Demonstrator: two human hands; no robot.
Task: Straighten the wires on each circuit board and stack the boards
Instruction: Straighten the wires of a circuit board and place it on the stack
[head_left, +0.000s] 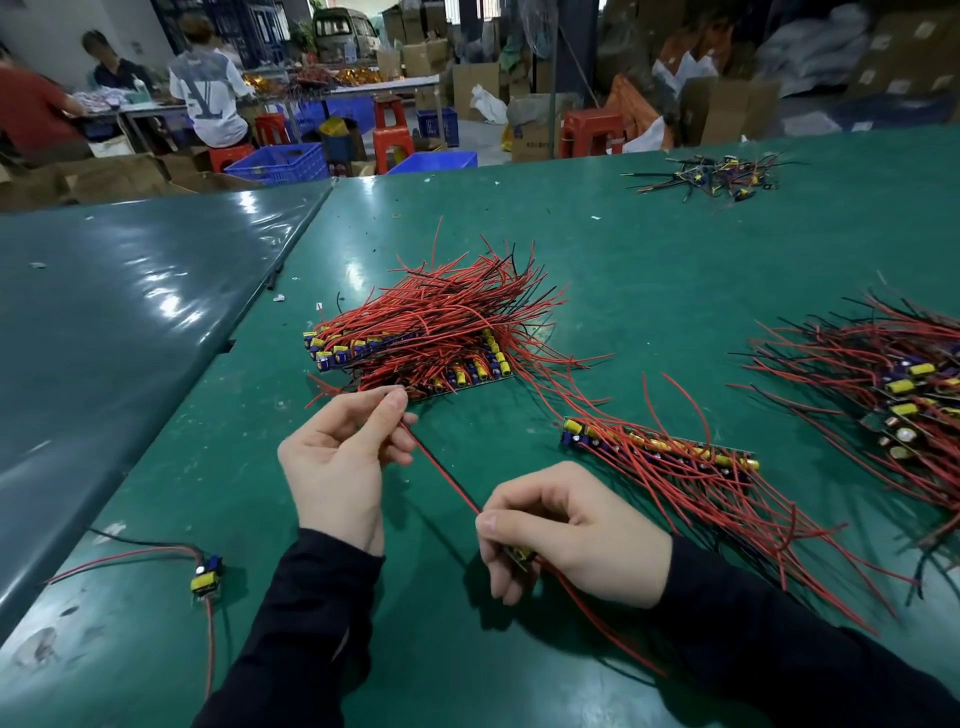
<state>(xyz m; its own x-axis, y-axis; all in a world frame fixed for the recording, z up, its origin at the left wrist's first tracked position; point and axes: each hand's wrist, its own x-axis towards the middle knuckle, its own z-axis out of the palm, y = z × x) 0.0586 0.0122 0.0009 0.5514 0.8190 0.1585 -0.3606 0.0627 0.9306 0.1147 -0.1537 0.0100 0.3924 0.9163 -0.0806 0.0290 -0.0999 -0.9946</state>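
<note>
Small yellow-and-blue circuit board (521, 556) gripped in right hand (566, 530), its red/black wire pair (441, 470) taut diag. up-left to left hand (343, 462) pinching the tips, w/ tall red-wired board stack (415, 338) just beyond left hand.

left hand (340, 465) pinching taut red wire (441, 467), right hand (566, 530) holding board (522, 556)

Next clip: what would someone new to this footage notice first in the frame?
First, the big stack of boards at the centre of the green table, its red wires fanning upward. Then, in front of it, the left hand and right hand pinching a red-and-black wire pair taut between them, the right hand also gripping a small circuit board.
</note>
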